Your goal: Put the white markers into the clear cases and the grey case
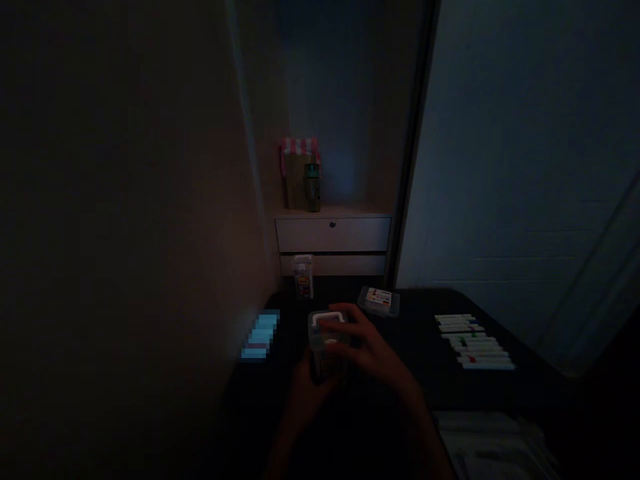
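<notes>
The scene is very dark. A small clear plastic box with a white handle on its lid [327, 333] stands on the black table [415, 347]. My right hand [373, 353] lies over its right side, fingers curled round the lid. My left hand [305, 390] grips the box low on its near left side. What is inside the box is too dim to tell.
A flat clear case with a coloured label [379, 300] lies just beyond the box. A small packet [303, 277] stands at the table's back edge. Several white markers [475, 341] lie in a row at right. Papers [493, 443] sit near right. A drawer unit [333, 233] holds a bottle [312, 187].
</notes>
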Motion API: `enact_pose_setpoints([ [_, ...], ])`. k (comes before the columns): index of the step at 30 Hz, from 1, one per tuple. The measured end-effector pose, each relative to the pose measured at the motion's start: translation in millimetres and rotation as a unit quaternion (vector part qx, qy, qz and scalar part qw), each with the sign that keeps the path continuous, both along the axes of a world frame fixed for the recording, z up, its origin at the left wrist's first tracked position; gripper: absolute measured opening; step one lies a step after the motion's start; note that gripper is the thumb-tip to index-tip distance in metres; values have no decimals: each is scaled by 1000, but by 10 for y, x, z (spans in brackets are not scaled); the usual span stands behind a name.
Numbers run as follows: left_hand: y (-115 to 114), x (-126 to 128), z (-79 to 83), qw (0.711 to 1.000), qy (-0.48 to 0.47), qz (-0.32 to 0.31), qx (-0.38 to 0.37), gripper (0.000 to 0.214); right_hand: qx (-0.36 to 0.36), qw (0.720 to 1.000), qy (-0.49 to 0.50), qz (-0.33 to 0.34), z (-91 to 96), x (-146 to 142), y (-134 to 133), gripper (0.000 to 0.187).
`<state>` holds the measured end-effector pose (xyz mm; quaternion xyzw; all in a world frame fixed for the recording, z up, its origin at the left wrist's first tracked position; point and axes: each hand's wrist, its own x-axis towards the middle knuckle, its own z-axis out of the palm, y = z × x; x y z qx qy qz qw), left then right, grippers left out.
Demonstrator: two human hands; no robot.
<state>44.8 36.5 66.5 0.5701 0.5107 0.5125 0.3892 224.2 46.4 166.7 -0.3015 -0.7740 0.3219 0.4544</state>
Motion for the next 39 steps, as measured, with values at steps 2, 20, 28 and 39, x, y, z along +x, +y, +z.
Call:
enact_pose_setpoints([
  [2, 0, 1, 5, 1000, 5, 3, 0, 62, 0, 1000, 1, 2, -6, 2, 5, 38],
  [20, -12, 4, 14, 1000, 8, 7, 6, 65, 5, 1000, 1, 18, -52, 1, 42, 40],
  [28, -8, 1, 26, 1000, 0, -10, 8, 63, 6, 1000, -5, 17, -51, 12, 43, 41],
  [39, -4, 5, -5, 1000, 6, -3, 12, 61, 19, 999, -19, 30, -86, 37, 70, 49],
])
